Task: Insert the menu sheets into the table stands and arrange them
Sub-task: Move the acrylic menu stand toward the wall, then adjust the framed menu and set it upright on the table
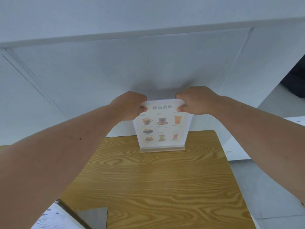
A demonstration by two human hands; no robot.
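White wall [115, 66] fills the background, with a raised panel outline on it; below it a wood-grain table [156, 187] with a rounded far right corner.

Menu sheet [162, 124] sits upright at the far edge of the table, close to the wall, inside a clear stand [162, 148]. The sheet's lower edge is down in the stand's base. The sheet shows a dark printed heading across the top and two or three rows of drink pictures: cups, a saucer, tall glasses. Small print under the pictures is too blurred to read. The stand's base is a pale clear strip resting flat on the table, roughly centred left to right.

Left hand [130, 106] pinches the top left corner of the sheet, thumb on the front face, fingers curled behind. Right hand [194, 101] pinches the top right corner the same way. Hands are apart, one on each corner, both closed on the sheet's top edge. Both forearms are bare, reaching in from the lower corners of the view.

Bottom left corner: a printed paper [52, 217] lies at an angle, text blurred. Just beside it a grey flat piece [94, 217] on the table; cannot tell what it is. Grey floor [272, 195] shows to the right of the table.
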